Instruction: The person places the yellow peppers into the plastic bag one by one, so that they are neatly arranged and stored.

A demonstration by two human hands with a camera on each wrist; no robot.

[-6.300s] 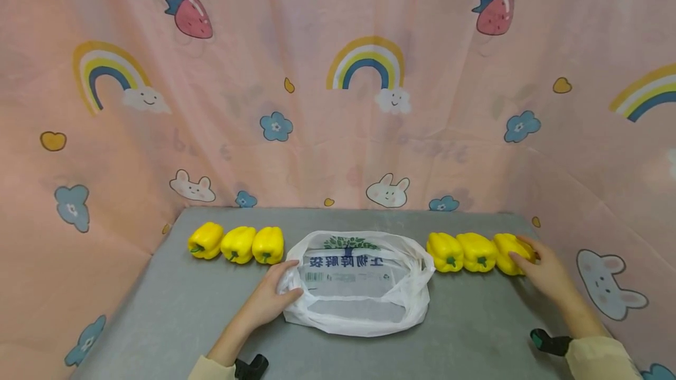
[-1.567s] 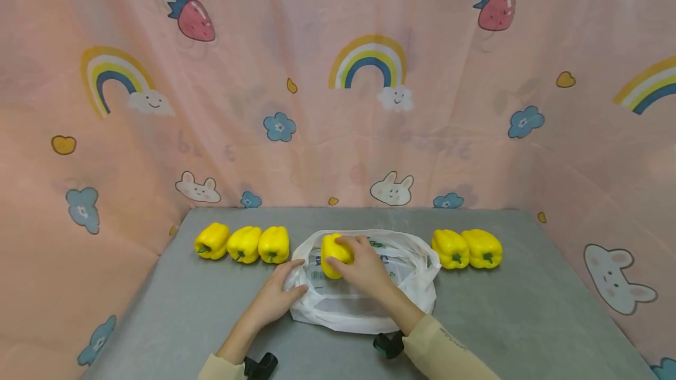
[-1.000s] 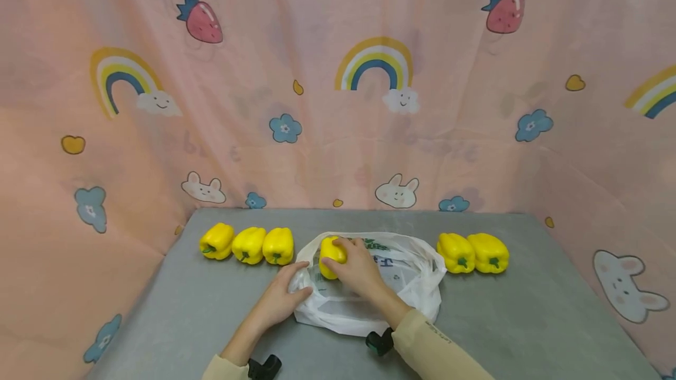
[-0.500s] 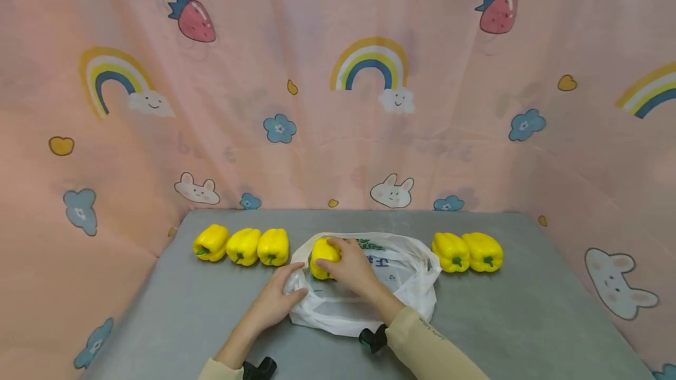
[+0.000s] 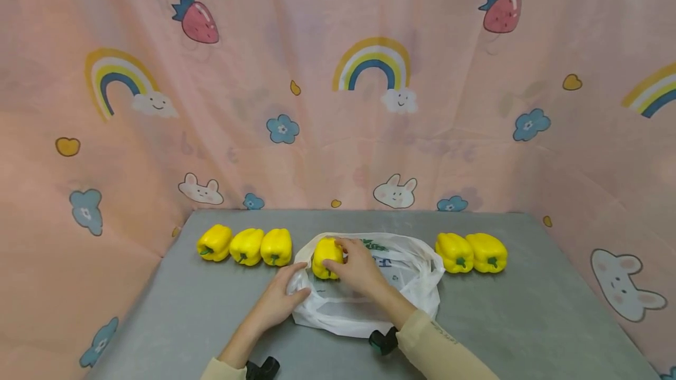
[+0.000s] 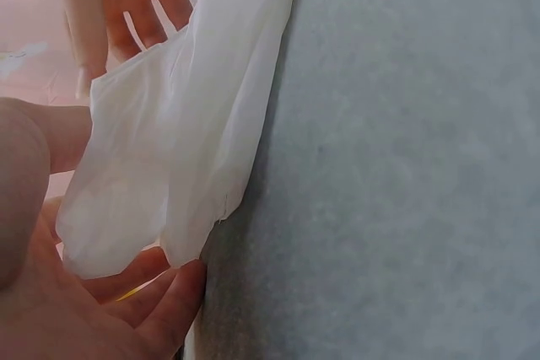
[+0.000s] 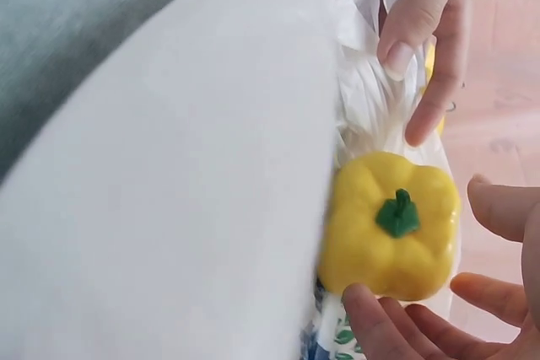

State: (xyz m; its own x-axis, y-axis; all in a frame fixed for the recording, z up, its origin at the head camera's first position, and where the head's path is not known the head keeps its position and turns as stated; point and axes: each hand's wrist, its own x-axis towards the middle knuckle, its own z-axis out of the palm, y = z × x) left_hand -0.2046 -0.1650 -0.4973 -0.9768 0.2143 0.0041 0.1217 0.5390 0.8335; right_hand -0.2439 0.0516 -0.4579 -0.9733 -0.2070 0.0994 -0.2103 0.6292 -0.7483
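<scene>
A white plastic bag (image 5: 364,326) with printed lettering lies with its mouth spread in the middle of the table. My left hand (image 5: 279,297) holds its left rim; bag film crosses between thumb and fingers in the left wrist view. Inside the left part of the mouth sits a yellow bell pepper (image 5: 324,260) with a green stem. My right hand (image 5: 361,268) reaches over the bag beside this pepper. In the right wrist view, its thumb stands apart from the yellow pepper (image 7: 388,246), and its fingers are spread near the pepper's lower edge.
Three yellow peppers (image 5: 246,247) stand in a row left of the bag. Two more peppers (image 5: 487,253) sit side by side on its right. The grey table (image 5: 528,321) backs onto a pink printed curtain (image 5: 237,46).
My right hand has brought the rightmost pepper over into the bag's left side. Its fingers have since loosened around it. The left hand has stayed on the bag's rim.
</scene>
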